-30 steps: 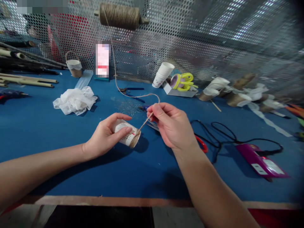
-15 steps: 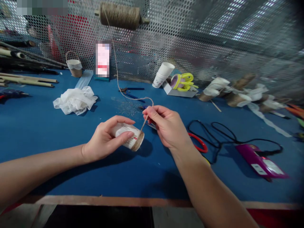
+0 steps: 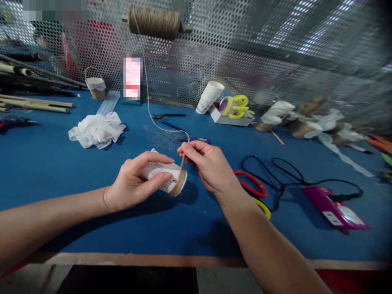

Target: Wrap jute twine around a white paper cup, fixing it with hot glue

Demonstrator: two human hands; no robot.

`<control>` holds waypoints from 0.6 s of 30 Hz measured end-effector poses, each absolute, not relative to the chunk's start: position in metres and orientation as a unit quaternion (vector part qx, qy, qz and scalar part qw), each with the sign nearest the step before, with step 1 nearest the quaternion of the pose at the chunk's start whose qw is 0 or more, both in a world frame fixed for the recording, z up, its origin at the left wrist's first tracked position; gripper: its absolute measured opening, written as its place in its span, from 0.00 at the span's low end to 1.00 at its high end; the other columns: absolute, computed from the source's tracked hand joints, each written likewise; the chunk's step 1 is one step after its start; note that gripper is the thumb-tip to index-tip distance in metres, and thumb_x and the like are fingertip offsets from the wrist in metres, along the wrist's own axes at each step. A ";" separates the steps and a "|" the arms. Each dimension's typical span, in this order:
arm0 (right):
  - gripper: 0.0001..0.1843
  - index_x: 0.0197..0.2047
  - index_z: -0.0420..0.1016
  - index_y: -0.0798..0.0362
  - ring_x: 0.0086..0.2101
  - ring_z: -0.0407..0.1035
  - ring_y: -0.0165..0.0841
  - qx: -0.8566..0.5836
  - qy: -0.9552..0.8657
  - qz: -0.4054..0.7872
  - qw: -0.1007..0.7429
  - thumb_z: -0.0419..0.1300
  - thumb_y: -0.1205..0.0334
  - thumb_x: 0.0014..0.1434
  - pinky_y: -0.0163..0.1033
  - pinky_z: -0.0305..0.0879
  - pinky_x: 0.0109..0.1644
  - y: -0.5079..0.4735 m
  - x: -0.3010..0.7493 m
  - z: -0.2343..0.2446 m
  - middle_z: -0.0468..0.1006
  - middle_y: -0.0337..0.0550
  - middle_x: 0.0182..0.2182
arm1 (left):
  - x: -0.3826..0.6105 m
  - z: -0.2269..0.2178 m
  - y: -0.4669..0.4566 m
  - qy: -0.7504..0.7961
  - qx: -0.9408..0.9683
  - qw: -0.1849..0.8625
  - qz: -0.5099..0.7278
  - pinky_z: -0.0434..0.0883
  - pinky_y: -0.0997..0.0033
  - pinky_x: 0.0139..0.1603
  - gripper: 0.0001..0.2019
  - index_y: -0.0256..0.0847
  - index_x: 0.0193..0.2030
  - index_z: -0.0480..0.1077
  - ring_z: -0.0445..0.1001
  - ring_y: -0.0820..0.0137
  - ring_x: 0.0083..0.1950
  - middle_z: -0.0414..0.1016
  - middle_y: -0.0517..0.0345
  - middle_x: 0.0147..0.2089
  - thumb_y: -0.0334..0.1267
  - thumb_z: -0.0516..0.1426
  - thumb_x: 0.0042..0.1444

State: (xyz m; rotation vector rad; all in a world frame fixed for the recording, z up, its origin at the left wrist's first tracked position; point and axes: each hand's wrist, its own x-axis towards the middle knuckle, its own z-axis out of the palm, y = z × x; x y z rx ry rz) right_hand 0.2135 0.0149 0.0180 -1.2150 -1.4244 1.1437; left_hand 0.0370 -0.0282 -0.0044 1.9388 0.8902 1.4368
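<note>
My left hand [image 3: 134,179] grips a white paper cup [image 3: 167,173] lying on its side, thumb and fingers around its wall. Several turns of brown twine circle the cup's narrow end, which faces right. Between thumb and fingertips, my right hand [image 3: 205,161] pinches the twine [image 3: 148,92] just above that wrapped end. From there the strand runs slackly back over the table and up to a large twine spool [image 3: 154,21] hung on the mesh.
Behind my hands lie blue-handled pliers [image 3: 171,118]. Crumpled white fabric [image 3: 98,130] is at left, stacked paper cups [image 3: 210,97] stand at the back. Scissors with red and yellow handles [image 3: 252,185] and a purple power strip [image 3: 337,208] with black cord lie at right.
My right hand has moved left and slightly down, closer to the cup, still pinching the twine. The strand's slack hangs lower. My left hand and the cup have hardly moved.
</note>
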 end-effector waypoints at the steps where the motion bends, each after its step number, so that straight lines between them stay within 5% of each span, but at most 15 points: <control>1: 0.11 0.25 0.76 0.52 0.26 0.65 0.27 -0.494 -0.578 0.465 0.454 0.64 0.54 0.50 0.35 0.61 0.33 0.015 0.213 0.018 0.75 0.37 0.23 | 0.037 -0.004 -0.028 0.332 0.723 0.278 0.539 0.65 0.80 0.22 0.08 0.38 0.42 0.71 0.69 0.78 0.24 0.79 0.54 0.37 0.33 0.59 0.54; 18: 0.11 0.24 0.74 0.53 0.24 0.61 0.25 -0.486 -0.562 0.532 0.407 0.66 0.54 0.47 0.34 0.56 0.29 0.013 0.205 0.010 0.71 0.34 0.21 | 0.036 -0.002 -0.026 0.326 0.711 0.235 0.577 0.62 0.83 0.21 0.08 0.38 0.40 0.72 0.66 0.81 0.21 0.79 0.57 0.33 0.32 0.61 0.53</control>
